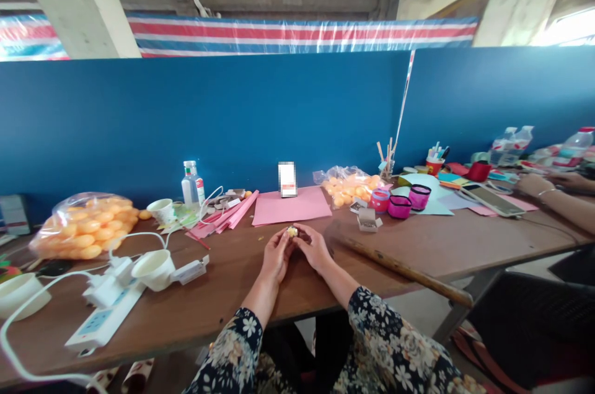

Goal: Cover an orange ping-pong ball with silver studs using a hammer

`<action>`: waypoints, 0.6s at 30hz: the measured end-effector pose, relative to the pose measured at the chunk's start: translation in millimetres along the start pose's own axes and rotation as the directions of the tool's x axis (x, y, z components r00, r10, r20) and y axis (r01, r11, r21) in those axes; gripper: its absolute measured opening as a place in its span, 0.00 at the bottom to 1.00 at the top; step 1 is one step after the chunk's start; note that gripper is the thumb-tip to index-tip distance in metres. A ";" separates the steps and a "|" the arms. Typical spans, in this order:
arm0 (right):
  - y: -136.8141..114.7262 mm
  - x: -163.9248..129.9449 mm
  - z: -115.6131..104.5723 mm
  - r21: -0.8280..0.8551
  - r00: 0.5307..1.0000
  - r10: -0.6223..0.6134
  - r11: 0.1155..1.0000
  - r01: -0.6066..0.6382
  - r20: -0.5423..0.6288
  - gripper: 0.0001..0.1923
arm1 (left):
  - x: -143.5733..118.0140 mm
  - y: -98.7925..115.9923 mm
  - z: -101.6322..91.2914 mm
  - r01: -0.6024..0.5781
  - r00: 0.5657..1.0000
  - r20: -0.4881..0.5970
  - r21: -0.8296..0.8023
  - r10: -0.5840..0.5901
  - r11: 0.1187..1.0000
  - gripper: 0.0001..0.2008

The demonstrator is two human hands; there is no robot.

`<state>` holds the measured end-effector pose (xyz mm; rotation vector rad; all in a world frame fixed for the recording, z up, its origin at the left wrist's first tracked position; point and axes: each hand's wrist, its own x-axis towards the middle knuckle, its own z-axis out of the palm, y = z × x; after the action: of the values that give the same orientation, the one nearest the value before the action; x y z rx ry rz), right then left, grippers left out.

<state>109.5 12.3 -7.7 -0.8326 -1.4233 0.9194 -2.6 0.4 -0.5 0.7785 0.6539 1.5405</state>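
Note:
Both hands meet over the table (232,285) just in front of me. Between their fingertips is a small yellowish and silvery object (292,232), too small to name. My left hand (277,253) is closed with thumb and fingers against it. My right hand (315,249) is closed too, its fingertips touching the object's right side. The fingers hide most of it. Beyond my hands lies a pink sheet of paper (290,207), with a phone-like upright thing (287,179) standing at its back edge, its face pixelated.
Bags of orange balls stand at left (88,227) and behind right (351,188). A power strip (109,313) with white cables lies front left, near a paper cup (152,269). A wooden stick (409,270) juts over the front edge. Another person's arm (564,203) rests far right.

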 end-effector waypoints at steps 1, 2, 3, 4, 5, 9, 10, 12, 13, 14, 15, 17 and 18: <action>0.6 0.0 -0.2 0.006 1.000 0.006 1.000 -0.006 0.002 0.20 | 0.1 -0.3 -0.4 0.000 1.000 0.001 0.000 0.000 1.000 0.13; 1.2 0.0 -0.5 0.011 1.000 0.011 1.000 -0.011 0.005 0.19 | 0.2 -0.5 -0.5 0.000 1.000 0.002 0.001 0.000 1.000 0.13; 1.6 0.0 -0.7 0.016 1.000 0.015 1.000 -0.015 0.007 0.19 | 0.1 -0.4 -0.4 0.001 1.000 0.003 0.002 -0.001 1.000 0.13; 1.8 0.1 -0.9 0.022 1.000 0.018 1.000 -0.018 0.009 0.19 | -0.1 -0.3 -0.2 0.001 1.000 0.004 0.003 -0.001 1.000 0.13; 1.8 0.2 -1.1 0.027 1.000 0.019 0.999 -0.020 0.011 0.20 | -0.3 0.0 0.2 0.001 1.000 0.005 0.004 -0.001 1.000 0.13; 0.5 0.4 -1.6 0.055 1.000 0.020 0.998 -0.021 0.012 0.20 | -1.2 1.1 1.4 0.000 1.000 0.014 0.012 -0.001 1.000 0.14; 0.3 0.4 -1.6 0.061 1.000 0.019 0.998 -0.019 0.013 0.20 | -1.3 1.2 1.5 0.000 1.000 0.017 0.014 0.000 1.000 0.15; 0.3 0.6 -1.6 0.065 1.000 0.013 0.998 -0.014 0.013 0.19 | -1.3 1.5 1.2 0.000 1.000 0.024 0.019 0.000 1.000 0.16; 0.4 0.7 -1.5 0.062 1.000 0.010 0.998 -0.010 0.011 0.19 | -1.3 1.6 1.0 0.000 1.000 0.028 0.022 -0.001 1.000 0.17; 0.4 0.8 -1.2 0.058 1.000 0.006 0.998 -0.006 0.010 0.18 | -1.2 1.7 0.7 0.001 1.000 0.030 0.025 -0.002 1.000 0.17; 0.4 1.0 -0.9 0.052 1.000 0.001 0.999 -0.002 0.008 0.18 | -1.2 1.8 0.4 0.002 1.000 0.031 0.027 -0.003 1.000 0.18; 0.1 1.4 0.1 0.035 1.000 -0.010 0.999 0.010 0.005 0.19 | -1.1 2.0 0.0 0.000 1.000 0.029 0.029 -0.001 1.000 0.19; -0.1 1.5 0.7 0.023 1.000 -0.018 1.000 0.018 0.004 0.20 | -1.1 1.9 -0.1 -0.002 1.000 0.026 0.029 0.001 1.000 0.20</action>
<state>108.7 13.5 -7.0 -0.8005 -1.4197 0.9228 -3.8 -0.8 0.8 0.8199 0.6579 1.5227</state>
